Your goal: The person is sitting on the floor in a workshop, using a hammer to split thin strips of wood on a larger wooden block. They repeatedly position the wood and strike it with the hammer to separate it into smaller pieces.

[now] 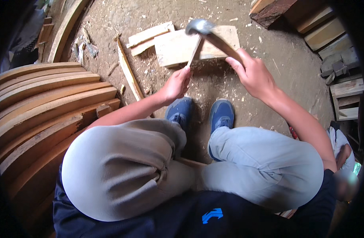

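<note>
The hammer with a rounded, shiny silver metal head and a brown handle (222, 46) appears over the broad, pale rectangular wooden block (172, 49), its head in line with the block's far edge and its handle slanting to the near right corner. There the right hand (256, 75) is closed around the handle, thumb lying along it. Just off the block's near edge, left of its middle, the left hand (177, 84) pinches a slim, pale, straight rod (194, 52) between thumb and fingers, the other fingers curled in. The rod slants up across the block toward the hammer head; whether the two touch, or what the rod is made of, cannot be told. The block lies on a brown earthen floor (287, 59) strewn with wood chips. Against its left side are two short pale boards (150, 35), and farther left a long, narrow yellowish wooden strip (128, 71). Nearer the person than the block stand two blue shoes (221, 113) below light grey trousers (261, 158). Well left of the block are stacked long brown planks (55, 99); well to its right, piled timber (329, 35).
</note>
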{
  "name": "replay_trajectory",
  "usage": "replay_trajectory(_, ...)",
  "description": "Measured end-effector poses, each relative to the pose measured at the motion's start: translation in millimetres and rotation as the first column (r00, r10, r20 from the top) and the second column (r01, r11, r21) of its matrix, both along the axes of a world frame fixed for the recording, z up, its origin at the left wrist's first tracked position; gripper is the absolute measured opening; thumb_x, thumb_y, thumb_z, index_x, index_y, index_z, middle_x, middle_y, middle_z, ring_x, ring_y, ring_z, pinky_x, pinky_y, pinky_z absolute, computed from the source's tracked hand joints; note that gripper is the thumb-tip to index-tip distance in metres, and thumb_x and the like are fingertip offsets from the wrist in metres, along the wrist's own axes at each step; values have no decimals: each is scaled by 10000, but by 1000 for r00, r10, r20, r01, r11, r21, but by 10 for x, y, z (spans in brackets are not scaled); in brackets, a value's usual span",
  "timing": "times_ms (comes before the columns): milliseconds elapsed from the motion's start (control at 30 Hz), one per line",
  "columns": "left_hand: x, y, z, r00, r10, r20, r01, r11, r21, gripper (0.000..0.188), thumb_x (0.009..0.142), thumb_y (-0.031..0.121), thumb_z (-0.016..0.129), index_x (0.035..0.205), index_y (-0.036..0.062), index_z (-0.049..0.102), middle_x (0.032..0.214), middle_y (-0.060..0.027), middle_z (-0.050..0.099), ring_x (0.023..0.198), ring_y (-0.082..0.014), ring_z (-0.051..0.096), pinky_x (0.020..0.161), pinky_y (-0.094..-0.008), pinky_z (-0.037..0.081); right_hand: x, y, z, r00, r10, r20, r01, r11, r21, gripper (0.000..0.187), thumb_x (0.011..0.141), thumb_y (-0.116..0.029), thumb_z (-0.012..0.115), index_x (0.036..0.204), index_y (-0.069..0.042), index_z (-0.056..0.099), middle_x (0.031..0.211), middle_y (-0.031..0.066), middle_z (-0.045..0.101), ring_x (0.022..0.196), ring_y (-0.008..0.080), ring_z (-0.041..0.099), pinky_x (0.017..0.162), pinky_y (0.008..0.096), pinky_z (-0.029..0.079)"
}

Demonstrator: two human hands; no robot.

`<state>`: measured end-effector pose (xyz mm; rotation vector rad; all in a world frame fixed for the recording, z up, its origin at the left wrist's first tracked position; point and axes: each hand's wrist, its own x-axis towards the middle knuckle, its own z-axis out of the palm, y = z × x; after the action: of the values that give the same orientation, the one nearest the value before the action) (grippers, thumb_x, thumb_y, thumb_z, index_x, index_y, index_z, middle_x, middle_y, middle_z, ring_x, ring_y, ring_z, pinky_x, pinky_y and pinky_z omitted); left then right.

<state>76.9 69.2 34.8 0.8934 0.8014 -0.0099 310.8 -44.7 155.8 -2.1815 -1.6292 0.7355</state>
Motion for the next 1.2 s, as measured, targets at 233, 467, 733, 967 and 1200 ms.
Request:
replay_trajectory(233, 1, -22, 40, 999, 5, -36, -6, 999, -31, 368, 1058, 516, 396, 846, 218, 441, 639, 102, 272, 487, -46, 222, 417, -247, 155, 1, 23, 64, 997, 39, 67, -38, 999, -6, 327, 1023, -304, 537, 1096, 14, 563, 653, 219, 646, 572, 400, 661, 520, 485, 514)
replay_trajectory(467, -22, 37, 20, 997, -60, -40, 54, 989, -139, 443, 1046, 567, 334, 802, 206, 413, 587, 78, 247, 457, -77, 227, 422, -280, 175, 102, -3, -101, 985, 78, 153, -70, 996, -54, 324, 1036, -325, 517, 1117, -21, 595, 602, 152, 612, 503, 287, 606, 502, 422, 495)
replay_trajectory(733, 0, 120, 110, 996, -84, -12, 80, 977, -196, 459, 1043, 592, 288, 807, 211, 388, 597, 71, 232, 495, -88, 213, 464, -276, 199, 77, -23, -175, 969, -126, -212, 164, 971, 175, 368, 1032, -371, 528, 1146, -30, 605, 610, 174, 614, 513, 292, 617, 483, 424, 450)
replay_trajectory(967, -70, 83, 18, 996, -68, -52, 62, 992, -111, 426, 1054, 555, 322, 817, 208, 393, 617, 86, 236, 504, -76, 204, 462, -271, 183, 47, 86, -18, 999, -46, 13, 48, 990, -135, 373, 1020, -395, 528, 1159, -54, 590, 701, 231, 657, 655, 407, 678, 577, 509, 494)
replay_trajectory(1200, -12, 26, 84, 999, 12, -34, -9, 996, 91, 344, 1055, 451, 455, 837, 185, 431, 610, 94, 293, 482, -45, 237, 435, -248, 174, 297, 25, -245, 966, -258, 15, 247, 941, 231, 330, 1011, -368, 549, 1083, -45, 551, 680, 175, 648, 671, 406, 665, 603, 496, 484)
